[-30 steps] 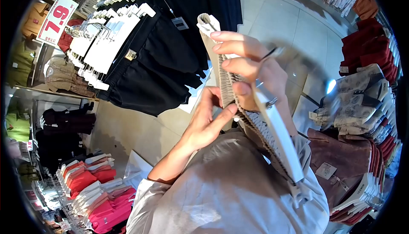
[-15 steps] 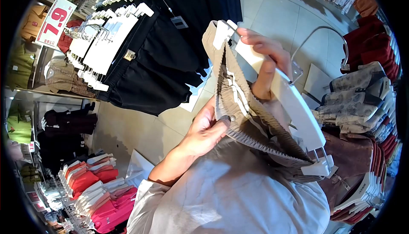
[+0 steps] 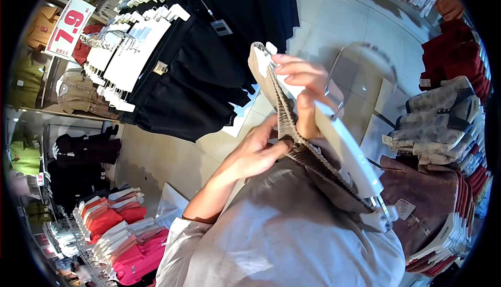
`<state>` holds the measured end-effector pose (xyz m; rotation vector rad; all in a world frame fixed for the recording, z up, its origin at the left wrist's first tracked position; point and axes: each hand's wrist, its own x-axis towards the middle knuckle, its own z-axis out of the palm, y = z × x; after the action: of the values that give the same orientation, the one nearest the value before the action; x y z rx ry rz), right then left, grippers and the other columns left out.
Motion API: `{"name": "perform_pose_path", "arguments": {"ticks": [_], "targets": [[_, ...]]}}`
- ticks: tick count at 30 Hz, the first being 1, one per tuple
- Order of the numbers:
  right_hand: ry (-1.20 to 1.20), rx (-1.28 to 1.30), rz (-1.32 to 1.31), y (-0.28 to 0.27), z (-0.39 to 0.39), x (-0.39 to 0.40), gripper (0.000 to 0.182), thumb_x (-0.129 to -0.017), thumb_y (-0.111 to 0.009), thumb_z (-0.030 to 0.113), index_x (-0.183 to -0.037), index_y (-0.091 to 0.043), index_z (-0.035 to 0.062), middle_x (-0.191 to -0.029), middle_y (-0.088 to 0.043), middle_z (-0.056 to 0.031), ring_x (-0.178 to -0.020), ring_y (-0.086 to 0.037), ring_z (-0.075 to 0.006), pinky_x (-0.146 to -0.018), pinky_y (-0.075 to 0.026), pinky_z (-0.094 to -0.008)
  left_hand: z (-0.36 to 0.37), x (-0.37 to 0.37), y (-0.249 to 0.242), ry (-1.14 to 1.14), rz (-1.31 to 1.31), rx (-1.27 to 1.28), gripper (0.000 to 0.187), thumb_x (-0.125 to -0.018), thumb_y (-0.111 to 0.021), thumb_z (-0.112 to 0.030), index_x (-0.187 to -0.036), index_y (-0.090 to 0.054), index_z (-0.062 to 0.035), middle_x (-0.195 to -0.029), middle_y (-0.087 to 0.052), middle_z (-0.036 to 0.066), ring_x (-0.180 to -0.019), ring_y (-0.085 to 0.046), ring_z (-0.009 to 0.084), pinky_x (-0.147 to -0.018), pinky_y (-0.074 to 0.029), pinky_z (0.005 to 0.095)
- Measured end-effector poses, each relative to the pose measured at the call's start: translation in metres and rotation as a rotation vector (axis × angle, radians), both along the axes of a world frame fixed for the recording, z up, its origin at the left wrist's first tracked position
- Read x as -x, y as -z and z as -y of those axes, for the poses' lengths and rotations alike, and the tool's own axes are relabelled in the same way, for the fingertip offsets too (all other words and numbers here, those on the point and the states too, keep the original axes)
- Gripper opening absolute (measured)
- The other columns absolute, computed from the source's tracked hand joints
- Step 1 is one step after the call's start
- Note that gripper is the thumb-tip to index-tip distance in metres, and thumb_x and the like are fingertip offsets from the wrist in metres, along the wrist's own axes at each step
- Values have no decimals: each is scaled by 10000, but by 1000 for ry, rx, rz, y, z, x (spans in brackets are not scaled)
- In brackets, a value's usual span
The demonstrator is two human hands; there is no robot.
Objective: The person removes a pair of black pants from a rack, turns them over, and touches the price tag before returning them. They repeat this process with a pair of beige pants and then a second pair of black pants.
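Note:
Tan elastic-waist pants [image 3: 336, 185] hang from the clips of a white hanger [image 3: 344, 146] in front of my chest. The hanger's metal hook points away to the upper right and is blurred. My right hand [image 3: 308, 86] is wrapped round the hanger bar near its middle, with the thumb over it. My left hand [image 3: 258, 151] pinches the edge of the waistband between thumb and fingers. The waistband's two sides lie close together, and the pant legs are mostly hidden.
Black pants [image 3: 193, 78] on white hangers hang at upper left beside a price sign [image 3: 69, 27]. Red and pink clothes [image 3: 138, 253] stand lower left. On the right are patterned shirts [image 3: 436, 120] and a brown garment [image 3: 417, 193]. Tiled floor [image 3: 347, 26] lies between.
The waistband was spread open and now is drawn nearly closed. The hanger and my right hand have shifted left and down, and the hook has swung left.

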<state>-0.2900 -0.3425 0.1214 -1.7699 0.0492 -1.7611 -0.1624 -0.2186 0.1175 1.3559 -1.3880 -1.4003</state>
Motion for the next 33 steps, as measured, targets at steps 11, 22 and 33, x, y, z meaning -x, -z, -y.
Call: {"name": "perform_pose_path", "arguments": {"ticks": [11,22,33], "targets": [[-34,-99,56,36,0,-8,323,-1103,-433,240,-1092,-555,-58,-1105,-652,-255,-1129,-660,-421,-1018,-509,-550,22,-31,-5,-365,-85,87,710,-816,-520,90,-1505,-351,71,-1216,-670,136,-1083,-638,174,-938,-498,293],[-98,-481,302,23,-7,-9,272,-1076,-434,186,-1089,-580,-43,-1066,-669,-226,-1104,-656,-350,-1068,-489,-593,17,-28,-11,-406,-414,63,769,-787,-480,161,-1529,-291,85,-1132,-708,105,-926,-635,123,-842,-478,252],[389,-345,-444,0,23,11,323,-912,-707,49,-1224,-625,49,-1162,-685,-116,-1048,-698,-287,-1005,-521,-408,4,-8,3,-254,-28,80,640,-1105,-472,-375,-1568,-280,23,-1517,-491,177,-1360,-506,239,-1144,-380,370]]}}
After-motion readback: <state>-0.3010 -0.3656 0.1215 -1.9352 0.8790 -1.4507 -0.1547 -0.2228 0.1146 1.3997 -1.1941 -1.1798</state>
